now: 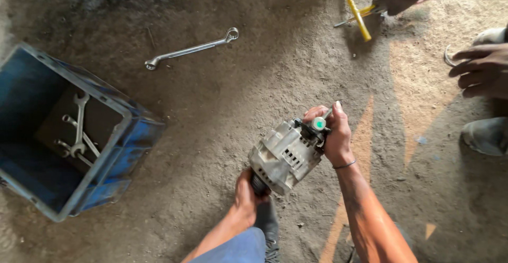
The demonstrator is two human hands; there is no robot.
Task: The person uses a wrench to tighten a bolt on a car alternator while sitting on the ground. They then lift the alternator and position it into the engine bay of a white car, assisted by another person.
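Holding alternator [286, 154] above the dirt floor [222, 104], both hands closed on it.
Left hand [246, 197] grips the pulley end, right hand [332, 133] the rear cover; casing intact, spanner [191, 48] lying unused nearby.

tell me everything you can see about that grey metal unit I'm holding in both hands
The grey metal unit looks like a car alternator: a rounded cast housing, silvery and dusty, with rows of vent slots along its side. A dark rear end carries a small green and white round part. It is held tilted above the dirt floor, not resting on it. The left hand grips its lower, darker end; the right hand wraps the upper rear end.
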